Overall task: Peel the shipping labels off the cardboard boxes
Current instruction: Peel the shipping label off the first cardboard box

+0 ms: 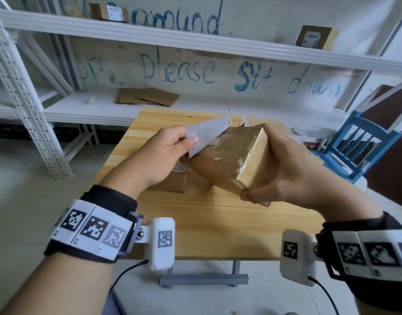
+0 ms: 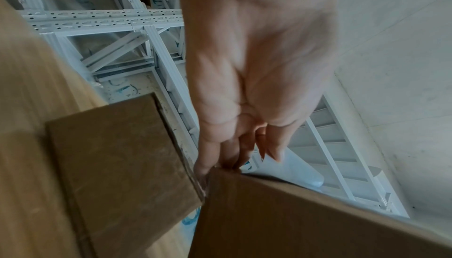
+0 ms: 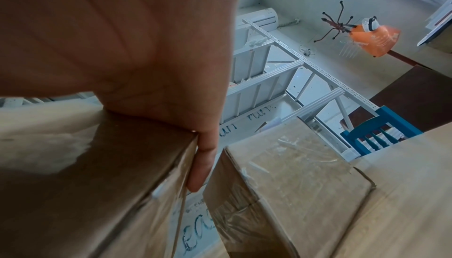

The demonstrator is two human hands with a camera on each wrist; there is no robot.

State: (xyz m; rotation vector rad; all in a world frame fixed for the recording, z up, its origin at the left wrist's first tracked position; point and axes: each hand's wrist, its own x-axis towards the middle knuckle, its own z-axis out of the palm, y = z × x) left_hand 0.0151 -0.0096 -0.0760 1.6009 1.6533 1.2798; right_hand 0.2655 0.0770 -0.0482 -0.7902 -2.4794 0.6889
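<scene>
- White metal shelving [image 1: 150, 37] runs along the painted wall behind our wooden surface [image 1: 209, 221]; a blue chair [image 1: 363, 144] stands off to the right.
- We hold a cardboard box [image 1: 231, 160] tilted in the air above the surface, its top face shiny with tape and flecked with white paper scraps.
- Our right hand [image 1: 293, 169] grips the box from its right side, thumb hooked under the near corner and fingers wrapped around the far side.
- Our left hand [image 1: 165, 153] pinches the shipping label [image 1: 206, 135] between thumb and fingers; the label is lifted and curled off the box's left edge, its blank back toward us. We cannot tell whether its far end is free of the box.
- A second box [image 1: 172, 178] sits on the surface beneath our left hand, partly hidden, with a printed label showing on top.
- Two more labelled boxes [image 1: 109, 11] rest on the upper shelf, and flat cardboard pieces [image 1: 147, 96] lie on the lower one.
</scene>
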